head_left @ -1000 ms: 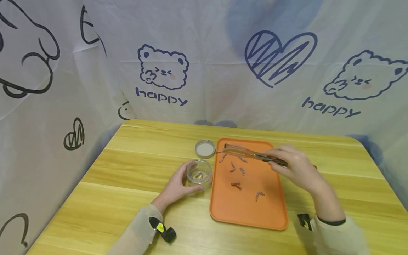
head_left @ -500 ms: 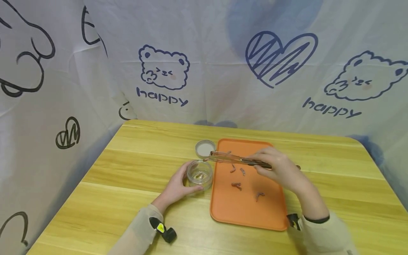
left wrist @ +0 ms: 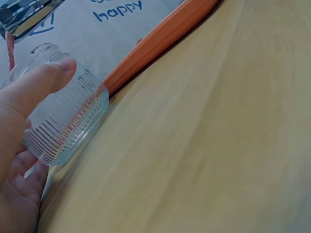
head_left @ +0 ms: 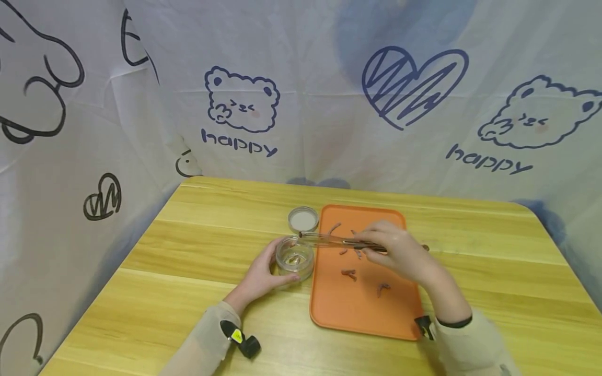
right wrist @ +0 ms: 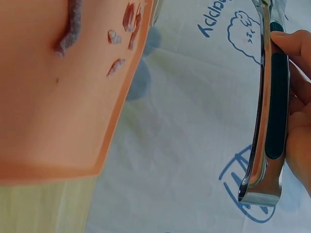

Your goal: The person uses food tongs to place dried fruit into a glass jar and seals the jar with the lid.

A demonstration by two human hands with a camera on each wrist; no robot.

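Note:
My left hand (head_left: 263,274) curls round a clear ribbed glass jar (left wrist: 68,126) standing left of the orange tray (head_left: 367,316), thumb near its rim. In the head view a small brownish piece shows inside the jar. My right hand (head_left: 397,250) grips metal tongs (head_left: 329,241) with dark handle inlays (right wrist: 278,107). Their tips are over the jar's mouth, and a thin reddish meat strip (left wrist: 10,51) hangs from them there. On the tray lie several more strips, among them a forked one (head_left: 349,272) and a curved one (head_left: 383,288).
A round lid (head_left: 303,219) lies on the wooden table (head_left: 164,261) behind the jar, close to the tray's back left corner. White cloth (head_left: 310,104) with drawings hangs behind the table and along its left side.
My right hand has moved left with the tongs, from the tray's back left part to over the jar, carrying a strip at the tips. My left hand and the jar stay in place.

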